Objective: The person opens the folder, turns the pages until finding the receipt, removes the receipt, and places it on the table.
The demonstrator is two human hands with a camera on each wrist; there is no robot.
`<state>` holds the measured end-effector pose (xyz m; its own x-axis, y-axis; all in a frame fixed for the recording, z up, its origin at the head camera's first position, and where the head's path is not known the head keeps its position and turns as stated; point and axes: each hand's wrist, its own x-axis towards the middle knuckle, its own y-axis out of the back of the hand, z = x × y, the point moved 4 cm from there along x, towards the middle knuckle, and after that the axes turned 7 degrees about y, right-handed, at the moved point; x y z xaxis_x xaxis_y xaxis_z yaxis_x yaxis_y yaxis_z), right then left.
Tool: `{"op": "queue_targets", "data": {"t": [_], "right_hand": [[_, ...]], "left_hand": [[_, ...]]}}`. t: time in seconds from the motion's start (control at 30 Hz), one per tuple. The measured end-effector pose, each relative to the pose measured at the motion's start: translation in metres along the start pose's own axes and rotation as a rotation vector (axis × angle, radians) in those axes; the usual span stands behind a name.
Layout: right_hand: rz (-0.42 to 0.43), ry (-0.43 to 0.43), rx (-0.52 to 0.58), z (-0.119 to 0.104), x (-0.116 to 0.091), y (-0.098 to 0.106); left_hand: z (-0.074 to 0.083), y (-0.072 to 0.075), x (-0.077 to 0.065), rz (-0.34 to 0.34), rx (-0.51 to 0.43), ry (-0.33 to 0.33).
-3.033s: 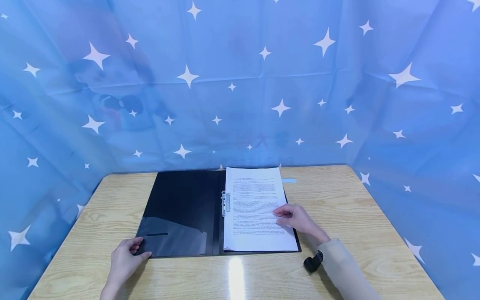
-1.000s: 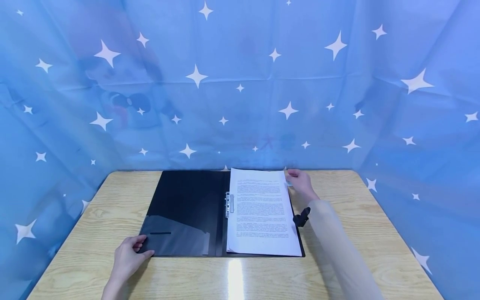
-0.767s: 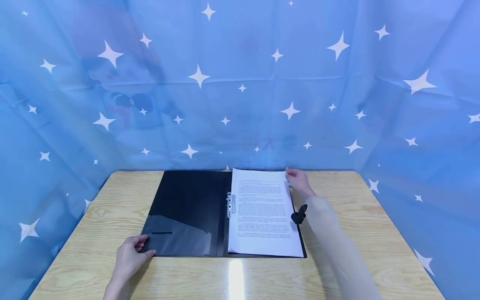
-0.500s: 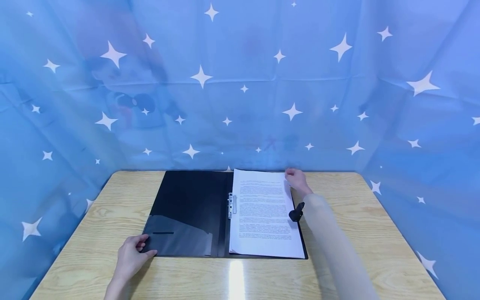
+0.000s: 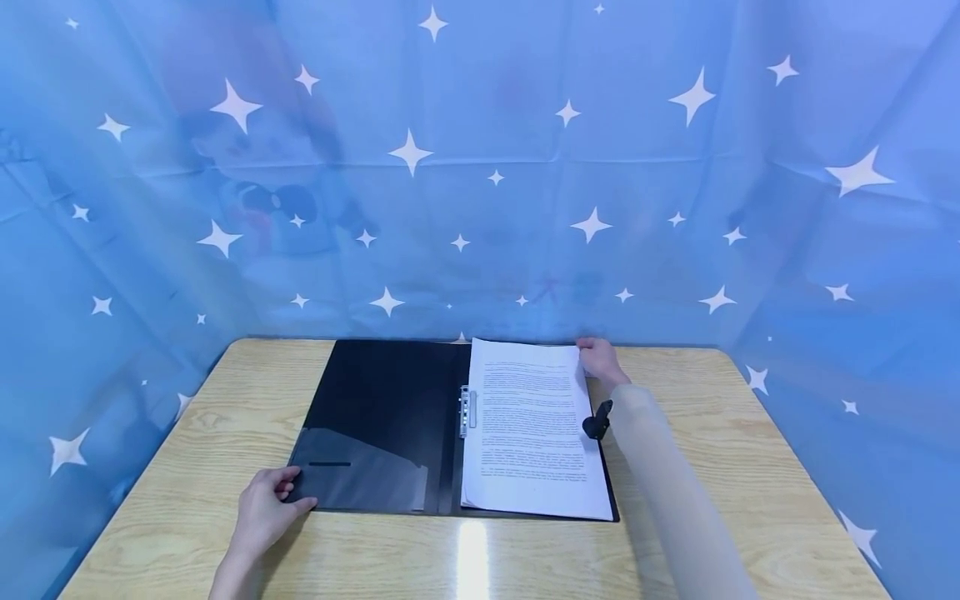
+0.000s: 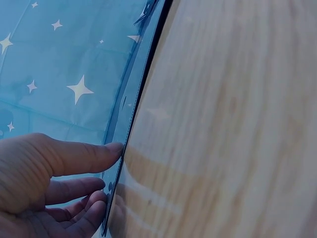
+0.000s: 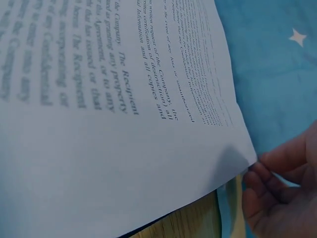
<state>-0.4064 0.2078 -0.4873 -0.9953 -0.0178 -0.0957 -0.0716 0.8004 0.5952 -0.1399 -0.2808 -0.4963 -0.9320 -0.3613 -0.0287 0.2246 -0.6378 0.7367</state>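
Note:
A black folder (image 5: 390, 392) lies spread on the table, a stack of printed paper (image 5: 528, 425) on its right half. Beside the stack's left edge is a metal clip (image 5: 464, 410); a clear pocket (image 5: 375, 487) covers the lower part of the left half. My left hand (image 5: 262, 508) holds the folder's near left corner, with thumb and fingertips at the edge in the left wrist view. At the stack's far right corner, my right hand (image 5: 600, 360) pinches the paper; the right wrist view shows the sheet corner (image 7: 242, 161) at thumb and index finger.
The wood-grain table (image 5: 720, 467) extends on both sides of the folder. A blue curtain (image 5: 495, 217) with white stars hangs behind and at the sides. A black wrist camera (image 5: 597, 422) sits beside the right sleeve (image 5: 667, 475), near the paper's right edge.
My right hand has gone from the paper's right side up to its far corner and taken hold there. The light blue strip beside the folder is now covered in the head view. Left hand stays put.

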Motion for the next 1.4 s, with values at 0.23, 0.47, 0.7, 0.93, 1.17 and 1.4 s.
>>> {"op": "queue_targets", "data": {"t": [0.23,0.47,0.7,0.93,1.17,1.4], "right_hand": [[-0.017,0.038,-0.003,0.002,0.000,0.003],[0.023,0.042,-0.011,0.004,0.001,0.004],[0.087,0.091,-0.004,-0.003,-0.001,0.006],[0.096,0.092,0.027,-0.006,-0.004,0.010],[0.051,0.106,0.065,-0.010,-0.013,0.015],[0.013,0.081,0.124,-0.013,-0.025,0.016]], "left_hand": [[0.002,-0.002,0.001,-0.008,-0.004,-0.007],[0.002,-0.003,0.001,-0.015,0.004,0.002],[0.002,-0.004,0.001,-0.011,0.004,-0.009],[0.002,-0.002,0.000,0.013,0.012,-0.028],[0.001,-0.002,0.000,0.010,0.011,-0.011],[-0.001,-0.001,0.000,0.018,0.007,-0.011]]}}
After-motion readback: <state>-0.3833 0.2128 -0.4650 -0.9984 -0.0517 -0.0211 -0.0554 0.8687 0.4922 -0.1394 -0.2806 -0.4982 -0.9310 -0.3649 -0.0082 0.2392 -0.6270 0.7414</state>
